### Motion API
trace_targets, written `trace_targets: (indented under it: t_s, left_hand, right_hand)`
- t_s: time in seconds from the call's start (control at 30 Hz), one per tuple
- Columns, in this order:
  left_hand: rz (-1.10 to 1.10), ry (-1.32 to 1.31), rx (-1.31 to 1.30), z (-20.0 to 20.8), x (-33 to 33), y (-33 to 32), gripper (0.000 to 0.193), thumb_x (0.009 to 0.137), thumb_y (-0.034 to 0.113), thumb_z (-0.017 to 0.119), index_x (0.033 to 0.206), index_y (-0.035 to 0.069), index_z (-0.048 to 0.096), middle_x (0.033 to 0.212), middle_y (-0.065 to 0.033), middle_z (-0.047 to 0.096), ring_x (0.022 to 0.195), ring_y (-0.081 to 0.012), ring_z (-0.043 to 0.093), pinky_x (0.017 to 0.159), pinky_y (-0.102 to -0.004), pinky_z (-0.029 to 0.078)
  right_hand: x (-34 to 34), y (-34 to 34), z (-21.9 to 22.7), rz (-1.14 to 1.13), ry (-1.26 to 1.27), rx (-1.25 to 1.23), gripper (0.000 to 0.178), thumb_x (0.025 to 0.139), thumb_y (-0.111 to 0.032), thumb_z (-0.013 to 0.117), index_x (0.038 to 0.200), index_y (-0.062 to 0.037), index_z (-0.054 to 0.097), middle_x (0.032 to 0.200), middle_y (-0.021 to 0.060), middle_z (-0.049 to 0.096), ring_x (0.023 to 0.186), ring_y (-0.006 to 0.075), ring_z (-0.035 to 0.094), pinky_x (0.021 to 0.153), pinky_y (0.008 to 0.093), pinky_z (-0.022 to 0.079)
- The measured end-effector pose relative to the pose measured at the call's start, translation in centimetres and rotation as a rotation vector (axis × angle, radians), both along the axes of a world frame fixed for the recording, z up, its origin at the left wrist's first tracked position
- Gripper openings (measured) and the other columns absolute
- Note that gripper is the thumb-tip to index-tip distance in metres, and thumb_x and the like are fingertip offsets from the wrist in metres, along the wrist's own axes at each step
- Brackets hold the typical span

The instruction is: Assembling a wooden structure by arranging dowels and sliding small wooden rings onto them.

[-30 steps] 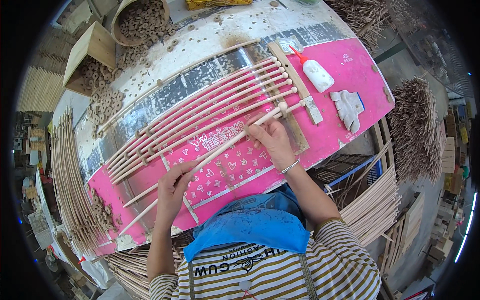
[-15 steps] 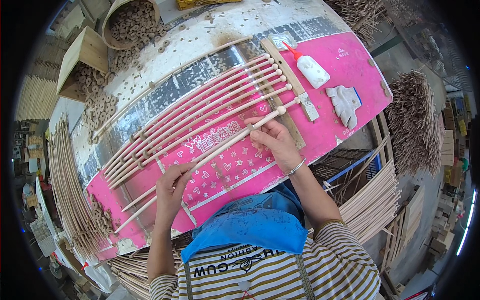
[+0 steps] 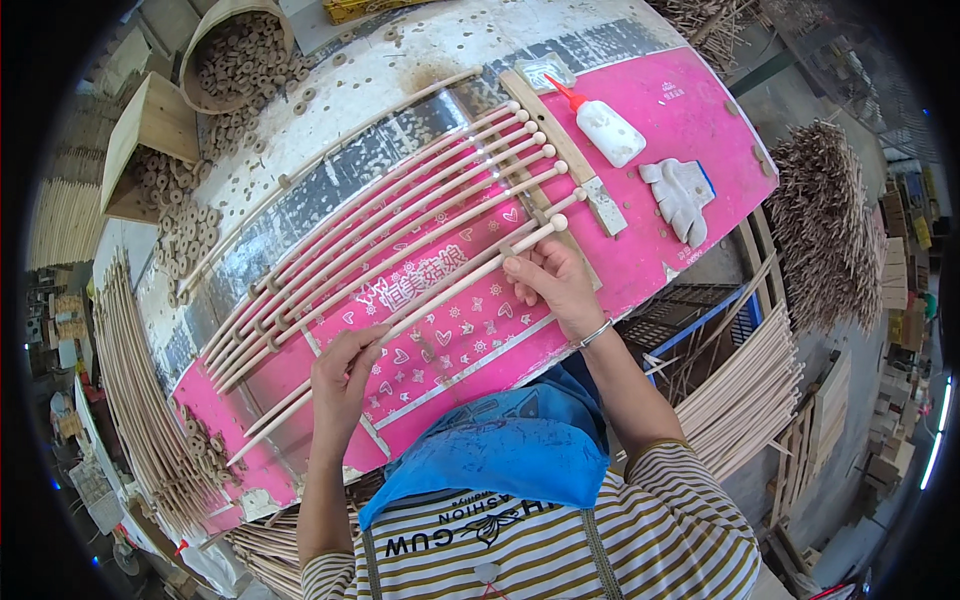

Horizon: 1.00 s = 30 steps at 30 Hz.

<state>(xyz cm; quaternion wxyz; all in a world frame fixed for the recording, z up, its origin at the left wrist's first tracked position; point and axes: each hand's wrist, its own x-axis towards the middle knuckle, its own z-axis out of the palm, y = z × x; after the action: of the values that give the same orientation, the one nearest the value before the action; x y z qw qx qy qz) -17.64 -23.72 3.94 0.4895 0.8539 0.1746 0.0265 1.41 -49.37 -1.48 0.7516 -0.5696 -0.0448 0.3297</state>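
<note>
A long pale wooden stick (image 3: 440,301) with a ball end (image 3: 558,222) lies slantwise across my hands. My left hand (image 3: 342,375) is closed round its lower part, thumb and fingers pinching it. Nearer the ball, my right hand (image 3: 552,285) is closed on the stick with its thumb beside a small brown wooden ring (image 3: 507,252) threaded on it. Another stick lies just beyond, mostly parallel. Farther off, several ball-ended sticks (image 3: 410,215) lie in a row, with rings (image 3: 281,322) on their lower parts. Their ball ends rest across a wooden bar (image 3: 572,163).
On the pink table cover (image 3: 672,110) are a white glue bottle (image 3: 612,135) with a red tip and a grey-white glove (image 3: 680,202). A round tub (image 3: 240,55) and a wooden box (image 3: 150,135) spill rings at far left. Stick bundles (image 3: 745,390) stand around.
The table has shifted slightly left and up in view. My right index finger has curled in from across the stick. My left hand keeps its hold.
</note>
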Motion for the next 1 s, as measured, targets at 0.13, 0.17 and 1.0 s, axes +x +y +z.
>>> trace_targets:
  t_s: [0.13,0.17,1.0]
  left_hand:
    - [-0.027,-0.022,0.036,-0.5,0.7,-0.1,0.023,0.098,0.000,0.068,0.120,0.001,0.075,0.097,-0.0113,0.073,0.086,-0.0194,0.069,0.075,-0.0308,0.053]
    - [-0.035,-0.031,0.068,-0.4,1.0,-0.3,0.023,0.098,0.000,0.068,0.120,0.001,0.075,0.096,-0.0114,0.073,0.086,-0.0196,0.069,0.075,-0.0308,0.053]
    - [-0.127,-0.203,0.508,-4.6,8.4,-1.4,0.025,0.095,0.005,0.069,0.118,0.007,0.076,0.097,-0.0119,0.067,0.091,-0.0321,0.067,0.096,-0.0462,0.052]
  right_hand:
    - [0.3,-0.4,0.5,-0.033,-0.038,-0.169,0.027,0.099,-0.025,0.078,0.111,-0.0027,0.069,0.082,-0.0021,0.066,0.063,0.0037,0.059,0.055,0.0183,0.044]
    - [0.4,-0.5,0.5,-0.048,-0.077,-0.224,0.027,0.099,-0.027,0.078,0.109,-0.0027,0.069,0.080,-0.0017,0.067,0.061,0.0038,0.059,0.054,0.0184,0.044]
    - [1.5,-4.2,-0.9,-0.232,-0.155,-0.216,0.020,0.108,-0.022,0.064,0.111,-0.0029,0.071,0.081,-0.0008,0.065,0.067,0.0043,0.057,0.062,0.0199,0.045]
